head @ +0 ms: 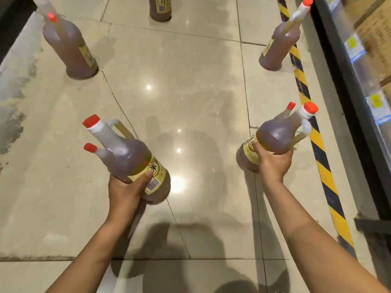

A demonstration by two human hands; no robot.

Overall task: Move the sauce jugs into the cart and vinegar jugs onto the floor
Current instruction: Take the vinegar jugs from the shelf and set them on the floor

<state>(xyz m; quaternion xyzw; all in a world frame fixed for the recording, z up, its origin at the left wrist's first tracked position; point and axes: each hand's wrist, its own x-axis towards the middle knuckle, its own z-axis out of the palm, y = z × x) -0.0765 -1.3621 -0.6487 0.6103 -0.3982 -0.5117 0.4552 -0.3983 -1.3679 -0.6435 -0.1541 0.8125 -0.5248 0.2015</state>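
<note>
The left hand curls tight round a tilted jug, the right hand round a second jug, both low by the floor, other jugs standing beyond the hands

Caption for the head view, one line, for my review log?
The left hand and right hand each grip a red-capped jug; three more jugs stand on the tiled floor.

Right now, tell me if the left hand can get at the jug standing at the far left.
Probably not yet: the left hand already grips the near jug, though bare floor leaves the way to the far-left jug free.
</note>
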